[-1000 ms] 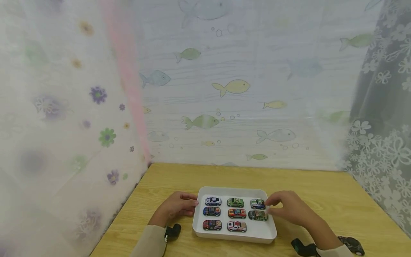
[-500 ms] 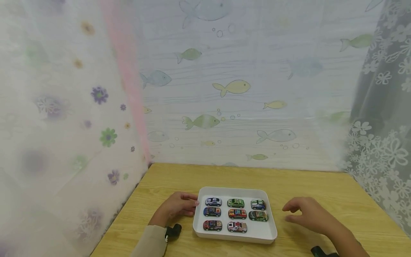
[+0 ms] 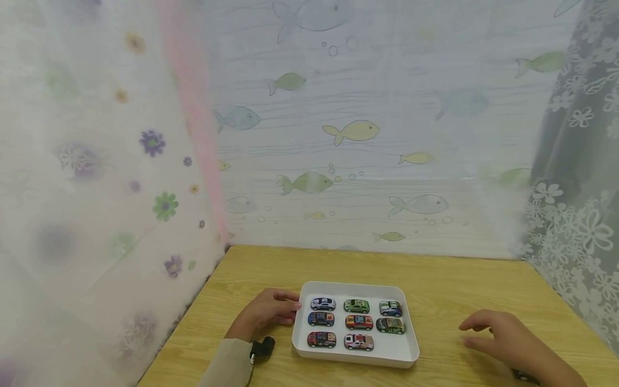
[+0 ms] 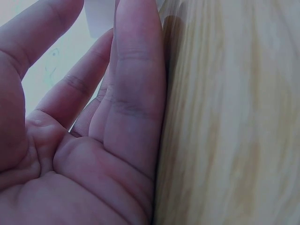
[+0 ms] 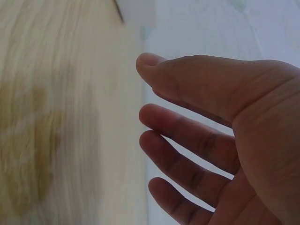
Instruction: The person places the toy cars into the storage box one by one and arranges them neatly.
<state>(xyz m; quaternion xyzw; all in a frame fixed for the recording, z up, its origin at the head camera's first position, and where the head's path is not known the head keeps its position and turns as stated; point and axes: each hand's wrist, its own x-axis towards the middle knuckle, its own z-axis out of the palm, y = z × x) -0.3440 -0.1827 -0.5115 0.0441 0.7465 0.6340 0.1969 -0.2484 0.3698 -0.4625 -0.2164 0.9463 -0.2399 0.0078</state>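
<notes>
A white tray [image 3: 355, 361] holds several small toy cars in rows: a white-and-blue car [image 3: 322, 304], a green car [image 3: 357, 306] and a green-white-blue car [image 3: 390, 308] at the back. The middle row has a blue car [image 3: 321, 319], a red-and-yellow car [image 3: 359, 322] and a dark green car [image 3: 390, 325]. In front lie a red-and-black car [image 3: 321, 339] and a white-and-red car [image 3: 359, 342]. My left hand [image 3: 272, 310] rests on its edge, fingers extended, fingertips at the tray's left wall. Right of the tray, my right hand [image 3: 500, 334] holds nothing, fingers loosely bent.
Partly hidden by my right forearm, a dark toy car [image 3: 524, 376] lies on the wooden table [image 3: 435, 269]. Behind the table hangs a fish-print curtain [image 3: 358, 161]; a flowered curtain [image 3: 121, 215] borders the left side and a floral lace one [image 3: 580, 226] the right.
My right hand has moved away from the cars at the tray's right side, going right and toward me over the table. The left hand and the cars keep their places.
</notes>
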